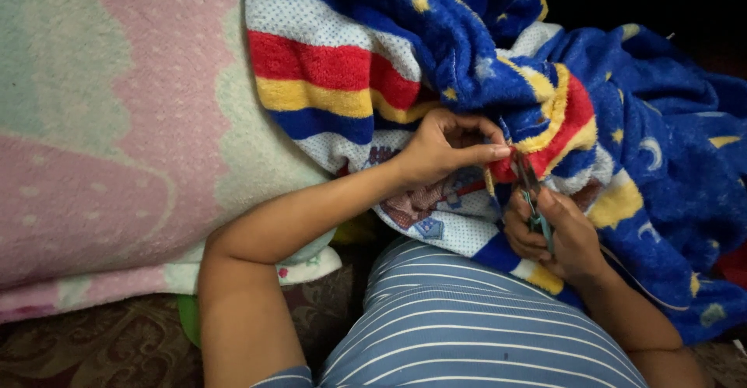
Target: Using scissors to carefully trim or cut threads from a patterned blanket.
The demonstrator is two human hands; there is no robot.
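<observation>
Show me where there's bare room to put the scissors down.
Free: the flat pink blanket, left of the striped blue blanket and above the left forearm. Crowded: the bunched folds where the left hand pinches the fabric and the right hand holds the scissors; heaped blue folds fill the right side.

One camera only, worn on my head and facing steeply down over my chest and lap. It sits close: my striped shirt (pixel 475 326) fills the bottom edge, and both forearms run up from there to the middle of the frame. My left hand (pixel 443 150) and right hand (pixel 556 236) sit just right of centre, against the blue fleece blanket (pixel 661 147). The pink blanket (pixel 117 123) fills the left.
</observation>
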